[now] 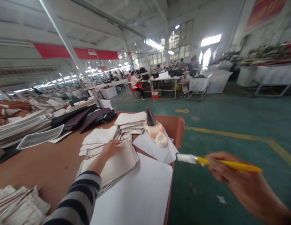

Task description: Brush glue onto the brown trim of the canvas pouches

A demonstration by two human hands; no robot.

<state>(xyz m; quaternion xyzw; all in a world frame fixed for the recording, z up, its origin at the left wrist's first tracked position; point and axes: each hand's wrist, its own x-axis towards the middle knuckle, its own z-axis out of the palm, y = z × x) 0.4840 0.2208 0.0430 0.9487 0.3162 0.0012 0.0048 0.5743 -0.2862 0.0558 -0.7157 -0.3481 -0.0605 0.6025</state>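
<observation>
My left hand, in a striped sleeve, is at the far edge of a stack of cream fabric pieces. Its fingers are closed on the edge of the top piece; the fingertips are partly hidden. Out past the table's right edge, my right hand grips a brush with a yellow handle and a whitish head pointing left. Near the table corner, a dark cone stands on a lumpy, cream-crusted holder with a small round cup. A white sheet lies partly under the stack.
More cream stacks lie farther back on the brown table. Dark and pale sheets pile up on the left. Loose cream pieces occupy the near left corner. Beyond the green floor, several people sit at worktables.
</observation>
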